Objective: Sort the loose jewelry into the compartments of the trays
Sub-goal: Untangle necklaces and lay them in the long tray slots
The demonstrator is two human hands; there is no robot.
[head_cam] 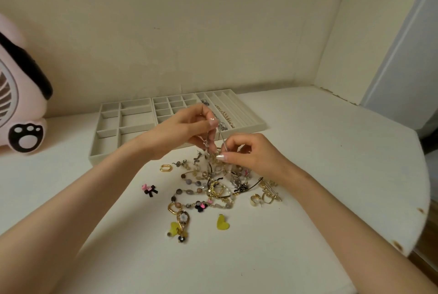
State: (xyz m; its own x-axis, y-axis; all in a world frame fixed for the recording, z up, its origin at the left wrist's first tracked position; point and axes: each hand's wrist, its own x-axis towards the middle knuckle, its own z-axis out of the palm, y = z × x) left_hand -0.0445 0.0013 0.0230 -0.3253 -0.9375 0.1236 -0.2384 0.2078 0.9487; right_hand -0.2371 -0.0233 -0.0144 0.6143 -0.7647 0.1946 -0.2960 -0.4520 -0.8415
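Left hand (184, 127): raised above the heap, thumb and fingertips pinching the upper end of a thin silver chain (222, 139); I hold it high so that the strand hangs free of the tangle.
Right hand (253, 153): lower, just over the heap, fingers curled, thumb and forefinger pinching the same chain further down; my guess is that it is there to tease the chain loose.
Loose jewelry (213, 187): one tangled heap on the white table (308, 151), between me and the trays; beads, hoops and gold pieces interlocked.
Strays: yellow heart (222, 222), gold link (166, 167) and pink-and-black bow (149, 189), lying apart from the heap.
Left tray (96, 132): large compartments, nothing visible inside.
Middle tray (175, 104): small squares, partly hidden by my left hand.
Right tray (239, 108): long channels; a gold chain (225, 115) lies stretched along one, so I judge this chain belongs there too.
Progress: early; most pieces unsorted.
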